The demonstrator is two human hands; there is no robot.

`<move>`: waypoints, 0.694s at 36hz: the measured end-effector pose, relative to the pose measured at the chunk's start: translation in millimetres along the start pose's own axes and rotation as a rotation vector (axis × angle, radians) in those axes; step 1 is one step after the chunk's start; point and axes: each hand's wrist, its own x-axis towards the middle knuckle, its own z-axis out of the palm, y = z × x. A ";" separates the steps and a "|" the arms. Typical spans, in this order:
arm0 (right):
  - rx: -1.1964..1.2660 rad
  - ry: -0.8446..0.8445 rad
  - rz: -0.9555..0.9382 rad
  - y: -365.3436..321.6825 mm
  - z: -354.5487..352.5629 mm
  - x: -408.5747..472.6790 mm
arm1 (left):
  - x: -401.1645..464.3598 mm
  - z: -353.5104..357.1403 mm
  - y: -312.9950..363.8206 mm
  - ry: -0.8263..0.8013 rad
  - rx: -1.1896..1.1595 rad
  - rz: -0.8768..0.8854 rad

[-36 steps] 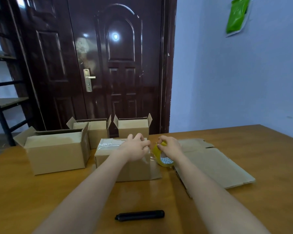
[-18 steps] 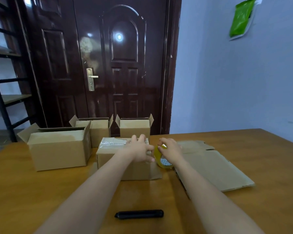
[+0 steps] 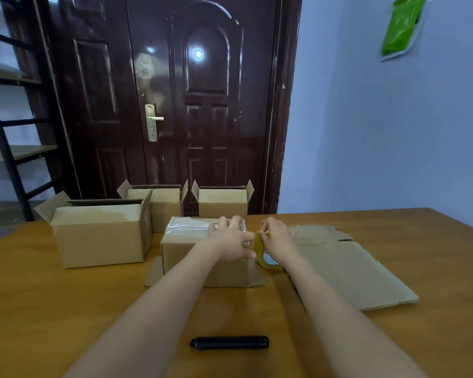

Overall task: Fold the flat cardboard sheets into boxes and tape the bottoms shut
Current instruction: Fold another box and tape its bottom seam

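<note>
A small cardboard box [image 3: 186, 249] lies upside down in the middle of the wooden table [image 3: 66, 309], clear tape shining along its upper seam. My left hand [image 3: 231, 241] lies over the box's right top edge, fingers spread and pressing down on the tape. Just right of the box, my right hand [image 3: 277, 238] grips a yellowish roll of tape [image 3: 266, 259] held on edge. A stack of flat cardboard sheets [image 3: 350, 268] lies to the right of my right hand.
Three folded boxes stand behind and to the left with flaps open upward: a large one [image 3: 99, 236] and two smaller ones [image 3: 165, 208] [image 3: 223, 203] at the table's far edge. A black cutter [image 3: 230, 342] lies near the front. A dark door stands beyond.
My left hand uncurled and spread flat over the box's right top edge. The tape roll in my right hand shifted slightly down beside the box. The camera tilted a little.
</note>
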 end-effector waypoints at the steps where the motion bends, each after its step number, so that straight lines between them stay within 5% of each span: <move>1: -0.007 -0.006 -0.013 0.5 0.2 -0.6 | 0.2 0.0 0.0 0.003 0.001 0.001; 12: -0.265 -0.004 -0.191 9.4 -9.8 -1.9 | -1.8 1.0 -0.6 0.008 0.007 0.009; 25: -0.444 0.050 -0.133 -4.3 -12.2 0.3 | -0.7 2.4 -0.9 0.016 0.022 0.007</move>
